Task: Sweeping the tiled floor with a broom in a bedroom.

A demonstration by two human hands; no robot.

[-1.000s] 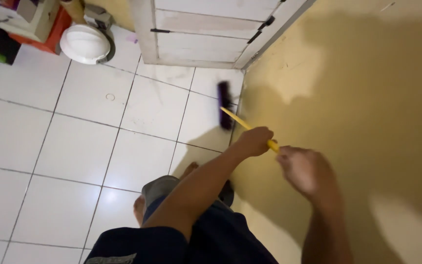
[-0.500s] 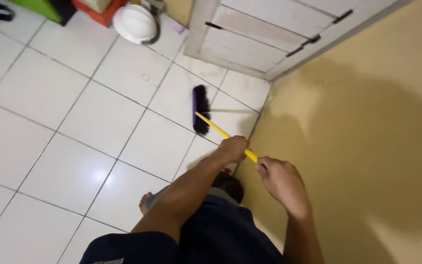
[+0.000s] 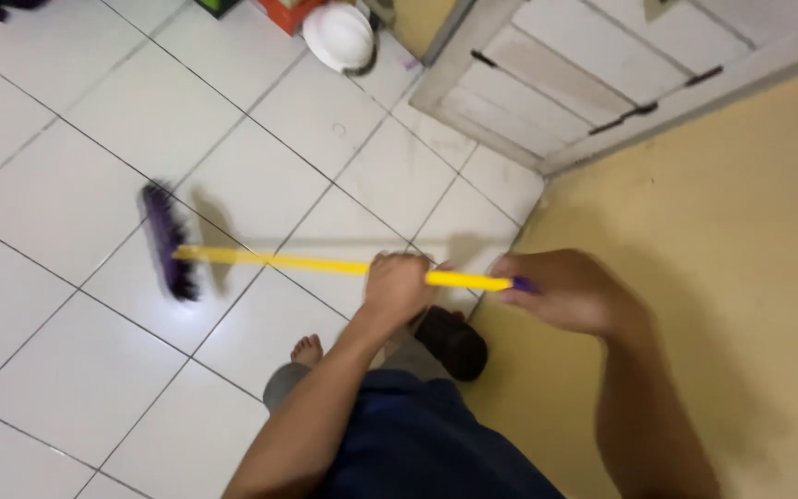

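Now broom head (image 3: 168,242) swung left across the floor tiles (image 3: 66,194), away from the yellow wall (image 3: 722,231), left hand (image 3: 397,286) and right hand (image 3: 561,291) fingers closed round the yellow handle (image 3: 288,262)

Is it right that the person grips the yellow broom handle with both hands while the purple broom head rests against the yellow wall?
Not quite. Both the left hand and the right hand do grip the yellow broom handle, but the head view shows the purple broom head out on the white tiled floor, well away from the yellow wall.
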